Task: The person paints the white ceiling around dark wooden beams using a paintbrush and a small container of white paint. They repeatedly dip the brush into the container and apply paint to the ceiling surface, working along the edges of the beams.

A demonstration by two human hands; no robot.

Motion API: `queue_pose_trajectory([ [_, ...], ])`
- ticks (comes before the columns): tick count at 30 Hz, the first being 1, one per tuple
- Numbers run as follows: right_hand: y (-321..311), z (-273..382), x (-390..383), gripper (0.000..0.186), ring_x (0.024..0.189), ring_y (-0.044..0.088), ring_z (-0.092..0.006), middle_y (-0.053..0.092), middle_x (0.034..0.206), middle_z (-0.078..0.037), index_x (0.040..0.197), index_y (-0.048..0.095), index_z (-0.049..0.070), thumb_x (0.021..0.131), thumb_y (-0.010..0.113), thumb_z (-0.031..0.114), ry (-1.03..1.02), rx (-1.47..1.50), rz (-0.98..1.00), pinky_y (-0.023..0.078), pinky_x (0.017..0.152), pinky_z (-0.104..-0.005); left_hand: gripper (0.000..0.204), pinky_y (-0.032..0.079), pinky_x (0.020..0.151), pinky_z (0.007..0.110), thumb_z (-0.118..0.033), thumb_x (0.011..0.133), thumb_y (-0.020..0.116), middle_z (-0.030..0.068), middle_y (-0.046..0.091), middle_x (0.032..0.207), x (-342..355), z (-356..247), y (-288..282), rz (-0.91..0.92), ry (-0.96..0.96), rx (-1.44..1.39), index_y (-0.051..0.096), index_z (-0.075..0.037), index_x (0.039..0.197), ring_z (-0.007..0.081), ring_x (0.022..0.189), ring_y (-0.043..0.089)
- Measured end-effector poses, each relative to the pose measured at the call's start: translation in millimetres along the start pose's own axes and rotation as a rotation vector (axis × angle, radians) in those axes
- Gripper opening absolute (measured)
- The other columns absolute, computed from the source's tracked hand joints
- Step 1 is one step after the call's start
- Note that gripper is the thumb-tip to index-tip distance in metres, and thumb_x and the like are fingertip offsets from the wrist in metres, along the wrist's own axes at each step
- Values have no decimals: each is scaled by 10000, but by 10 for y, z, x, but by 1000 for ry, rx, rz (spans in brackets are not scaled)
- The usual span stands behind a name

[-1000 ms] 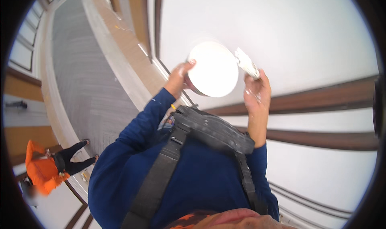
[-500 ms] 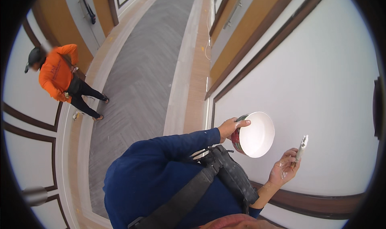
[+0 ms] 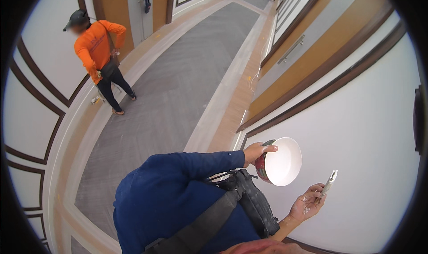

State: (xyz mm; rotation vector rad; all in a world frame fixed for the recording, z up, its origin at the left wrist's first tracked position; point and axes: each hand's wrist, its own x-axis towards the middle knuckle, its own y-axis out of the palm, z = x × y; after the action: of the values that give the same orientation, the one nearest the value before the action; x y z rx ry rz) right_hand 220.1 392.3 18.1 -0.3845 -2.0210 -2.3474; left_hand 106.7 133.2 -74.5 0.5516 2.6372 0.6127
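Note:
My left hand (image 3: 255, 154) grips the rim of a round tub (image 3: 264, 170), thumb over the edge. The tub is white inside, with a dark red and green printed outside, and its opening is tilted toward the right. How full it is cannot be made out. To the right and a little lower, my right hand (image 3: 307, 203) is closed around a small paintbrush (image 3: 329, 184) smeared with white, its tip pointing up. White smears mark the fingers and palm. The brush is apart from the tub, in front of the white wall (image 3: 356, 151).
A black bag (image 3: 252, 200) hangs at my front on a wide strap. Dark brown moulding (image 3: 330, 87) frames the wall beside a door (image 3: 307, 53). Across the grey patterned floor (image 3: 165, 84), a person in orange (image 3: 94, 49) stands near the opposite wall. A cable (image 3: 255, 78) lies along the right side.
My view has turned, showing more of the corridor's far end. The brush and right hand sit lower in view, and the tub slightly lower. Both hands keep their hold.

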Motion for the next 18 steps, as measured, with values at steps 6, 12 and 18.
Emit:
queue_pose_trajectory([
  [6, 52, -9, 23, 428, 1113, 599, -235, 515, 1290, -149, 1450, 439, -68, 1068, 575, 69, 66, 33, -8, 656, 930, -332, 1032, 571, 991, 587, -624, 837, 790, 309, 595, 1381, -145, 37, 91, -86, -5, -92, 437, 98, 1484, 425, 1224, 671],
  [12, 111, -43, 15, 442, 1101, 597, -214, 509, 1271, -139, 1469, 404, -62, 1074, 558, 64, 57, -7, 14, 664, 919, -320, 1066, 582, 979, 589, -639, 822, 793, 324, 605, 1363, -169, 32, 101, -72, 18, -66, 442, 141, 1460, 447, 1205, 683],
  [18, 48, 15, 31, 444, 1113, 601, -214, 513, 1292, -148, 1472, 395, -70, 1087, 553, 85, 61, -20, 40, 664, 929, -320, 1057, 621, 931, 540, -647, 802, 804, 309, 652, 1306, -127, 92, 81, -89, 24, -59, 485, 144, 1427, 412, 1123, 732],
])
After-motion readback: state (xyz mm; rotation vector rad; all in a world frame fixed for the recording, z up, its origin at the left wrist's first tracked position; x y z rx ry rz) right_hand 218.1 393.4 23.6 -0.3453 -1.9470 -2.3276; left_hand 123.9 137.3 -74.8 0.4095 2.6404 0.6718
